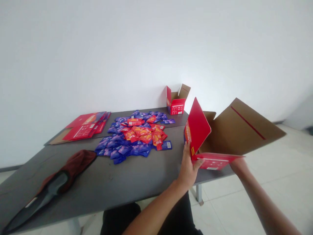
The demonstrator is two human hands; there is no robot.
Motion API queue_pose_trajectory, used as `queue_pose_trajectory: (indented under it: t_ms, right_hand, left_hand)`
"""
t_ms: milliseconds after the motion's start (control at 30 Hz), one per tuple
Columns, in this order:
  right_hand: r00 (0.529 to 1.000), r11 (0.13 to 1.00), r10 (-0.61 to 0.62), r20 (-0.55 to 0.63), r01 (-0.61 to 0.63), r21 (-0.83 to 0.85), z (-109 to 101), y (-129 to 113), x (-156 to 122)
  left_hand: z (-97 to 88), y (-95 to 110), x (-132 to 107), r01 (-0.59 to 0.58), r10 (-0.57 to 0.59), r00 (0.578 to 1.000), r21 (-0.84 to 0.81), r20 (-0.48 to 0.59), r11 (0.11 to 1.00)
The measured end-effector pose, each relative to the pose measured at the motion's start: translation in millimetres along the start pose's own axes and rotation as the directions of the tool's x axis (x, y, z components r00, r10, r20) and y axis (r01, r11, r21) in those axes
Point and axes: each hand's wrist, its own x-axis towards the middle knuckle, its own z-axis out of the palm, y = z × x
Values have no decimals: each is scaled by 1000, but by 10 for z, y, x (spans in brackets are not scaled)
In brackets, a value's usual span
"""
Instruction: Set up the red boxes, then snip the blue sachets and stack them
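Holds open red box (220, 138) btwn L hand (188, 169) & R hand (238, 164), hands apart. Clamps box's near L corner w/ L hand; meets its R side w/ R hand, fingers hidden by box, so can't tell grip. Shows blue packets (116, 143) & orange-red packets (145, 132) piled on table (139, 178), L of & beyond L hand; flat red cartons (83, 125) farther L; 2nd open box (177, 107) well beyond L hand.

Plain black trousers (119, 215) at the near edge! Left forearm (158, 203) and left hand (187, 168), both bare; over right, right forearm (265, 197) and right hand (238, 165) bare too.
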Motion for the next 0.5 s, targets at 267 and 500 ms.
queue_pose_trajectory:
  t_ms: [267, 500]
  right_hand:
    - [986, 952, 157, 61, -168, 258, 369, 40, 1048]
    - [982, 934, 101, 159, -148, 324, 935, 170, 1730]
  left_hand:
    - [416, -347, 1081, -61, 79, 991, 161, -108, 985]
    - [412, -737, 1905, -25, 79, 972, 240, -220, 971]
